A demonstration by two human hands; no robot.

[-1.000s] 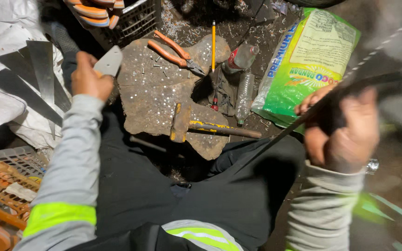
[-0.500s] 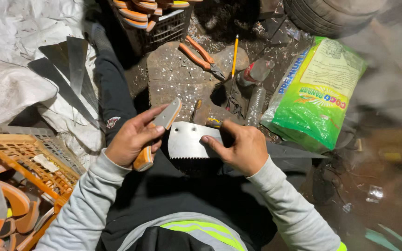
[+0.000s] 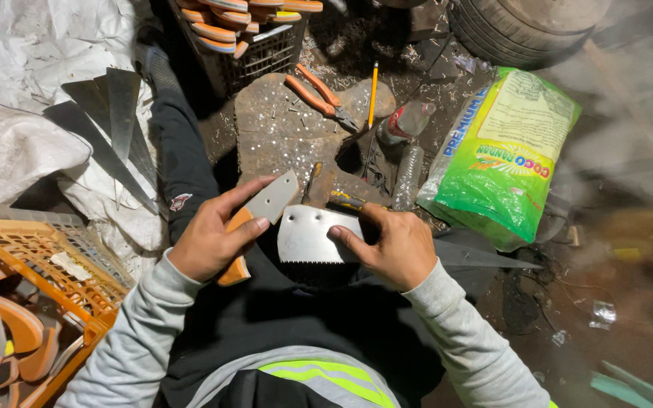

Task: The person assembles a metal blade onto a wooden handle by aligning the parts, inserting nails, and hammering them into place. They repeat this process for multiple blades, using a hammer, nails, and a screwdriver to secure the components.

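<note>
Both hands have barely shifted in the last half second, staying together over the lap after coming in from the sides a second ago. Seated on the ground, the worker curls the left hand [image 3: 209,242] around an orange saw handle [image 3: 255,223], thumb along its grey upper end and fingers wrapped beneath. Just beside it, the right hand [image 3: 391,249] pinches the broad end of a toothed saw blade [image 3: 311,236], thumb pressed on the flat face, while the blade's long tip runs out to the right. Handle and blade sit close together, nearly touching. Ahead lie a scarred wooden block [image 3: 277,132], orange pliers [image 3: 319,94] and a green bag [image 3: 508,151]; an orange crate [image 3: 35,261] stands at left
</note>
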